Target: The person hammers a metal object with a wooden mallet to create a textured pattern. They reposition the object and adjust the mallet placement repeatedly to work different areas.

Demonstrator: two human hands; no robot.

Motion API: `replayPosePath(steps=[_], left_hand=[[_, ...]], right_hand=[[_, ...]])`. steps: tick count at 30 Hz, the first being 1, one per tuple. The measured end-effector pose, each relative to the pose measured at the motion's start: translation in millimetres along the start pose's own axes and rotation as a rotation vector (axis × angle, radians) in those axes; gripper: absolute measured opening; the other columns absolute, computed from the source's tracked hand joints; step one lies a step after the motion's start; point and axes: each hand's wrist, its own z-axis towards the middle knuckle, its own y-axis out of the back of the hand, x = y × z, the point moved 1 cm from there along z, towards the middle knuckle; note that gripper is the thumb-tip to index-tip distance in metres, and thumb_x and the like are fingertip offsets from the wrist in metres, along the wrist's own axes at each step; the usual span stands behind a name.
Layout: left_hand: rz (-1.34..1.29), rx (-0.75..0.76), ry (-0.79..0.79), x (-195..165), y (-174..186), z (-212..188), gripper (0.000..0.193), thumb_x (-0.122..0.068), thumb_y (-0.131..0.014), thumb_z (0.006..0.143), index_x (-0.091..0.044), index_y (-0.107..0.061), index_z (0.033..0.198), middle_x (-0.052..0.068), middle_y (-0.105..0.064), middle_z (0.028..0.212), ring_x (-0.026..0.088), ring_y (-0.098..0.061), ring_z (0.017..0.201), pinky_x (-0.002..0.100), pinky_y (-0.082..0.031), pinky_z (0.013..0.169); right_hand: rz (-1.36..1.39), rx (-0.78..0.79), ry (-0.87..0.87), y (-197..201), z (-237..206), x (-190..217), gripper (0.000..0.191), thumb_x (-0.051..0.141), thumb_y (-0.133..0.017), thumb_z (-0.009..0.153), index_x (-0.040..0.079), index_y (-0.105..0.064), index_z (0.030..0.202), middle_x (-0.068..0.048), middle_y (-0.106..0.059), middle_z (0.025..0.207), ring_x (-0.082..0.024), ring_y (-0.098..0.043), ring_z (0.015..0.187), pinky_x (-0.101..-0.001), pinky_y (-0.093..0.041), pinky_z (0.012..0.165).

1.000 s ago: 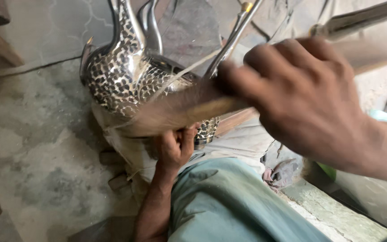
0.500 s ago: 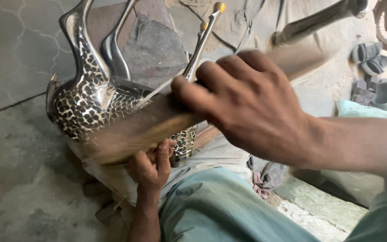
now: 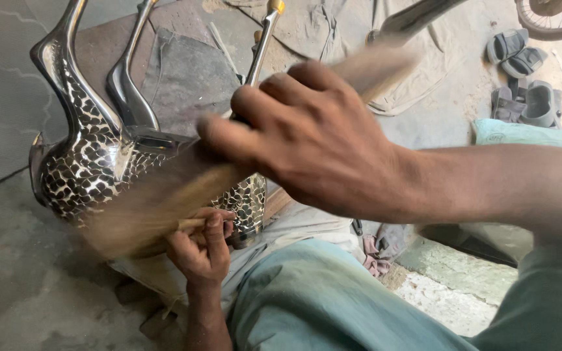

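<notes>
Metal dominates the view: a polished bird-shaped vessel (image 3: 92,166) with a long curved neck and a rounded body rests against the person's lap, its surface bright silver broken by a dark, scale-like engraved pattern. A second plain, smooth neck (image 3: 128,91) rises just behind the first, and a thin rod with a brass-coloured tip (image 3: 265,36) stands beside them.

Right hand (image 3: 313,140) sits large in front, fingers curled tight around a long wooden stick (image 3: 164,208), which crosses the vessel's body at a slant. The stick is pale brown and heavily blurred along its length, so its exact shape and its far end cannot be told. Left hand (image 3: 200,250) lies below the vessel's belly, fingers bent and pinching a thin, straw-coloured sliver just under the blurred stick, touching or nearly touching the patterned metal.

Pale teal trousers (image 3: 320,305) of soft cloth fill the lower middle. Beneath the vessel lies a worn, dusty cloth (image 3: 183,78) on the rough grey stone floor (image 3: 8,273). At the upper right, grey rubber sandals (image 3: 521,78) lie on the gritty floor, well apart from the work, near a folded teal sack (image 3: 528,133).
</notes>
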Motion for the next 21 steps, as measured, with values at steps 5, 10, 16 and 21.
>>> replayPosePath(steps=[5,10,16,21], left_hand=[[-0.037,-0.011,0.102,11.4,3.3,-10.6,0.021,-0.018,-0.06,0.111,0.002,-0.053,0.107,0.012,-0.073,0.09,0.011,-0.065,0.07,0.024,-0.056,0.062],[0.008,0.019,0.106,21.4,11.4,-15.8,0.023,-0.021,-0.06,0.11,0.001,-0.058,0.105,0.012,-0.075,0.091,0.011,-0.068,0.072,0.025,-0.06,0.063],[0.024,0.076,0.069,18.8,13.9,-11.9,0.018,-0.018,-0.057,0.112,-0.001,-0.055,0.11,0.01,-0.074,0.095,0.009,-0.064,0.074,0.024,-0.054,0.064],[-0.018,0.095,0.105,14.3,14.9,-9.1,0.016,-0.016,-0.056,0.113,-0.001,-0.051,0.116,0.008,-0.071,0.094,0.009,-0.062,0.073,0.023,-0.054,0.065]], right_hand=[[0.071,0.005,-0.013,0.2,-5.0,1.1,0.02,0.02,-0.061,0.106,0.021,-0.057,0.126,-0.002,-0.069,0.101,-0.018,-0.069,0.091,-0.0387,-0.052,0.087],[-0.048,-0.042,0.08,7.0,3.7,0.8,0.015,0.026,-0.057,0.116,0.016,-0.058,0.127,-0.006,-0.066,0.102,-0.02,-0.065,0.087,-0.0393,-0.049,0.089],[-0.172,0.053,0.072,26.4,20.4,5.1,0.017,0.024,-0.062,0.107,0.022,-0.065,0.124,0.001,-0.069,0.096,-0.017,-0.066,0.085,-0.0369,-0.048,0.082],[-0.071,0.209,-0.058,16.3,11.4,5.9,0.024,0.021,-0.065,0.101,0.02,-0.066,0.125,-0.005,-0.069,0.097,-0.022,-0.067,0.086,-0.0399,-0.051,0.082]])
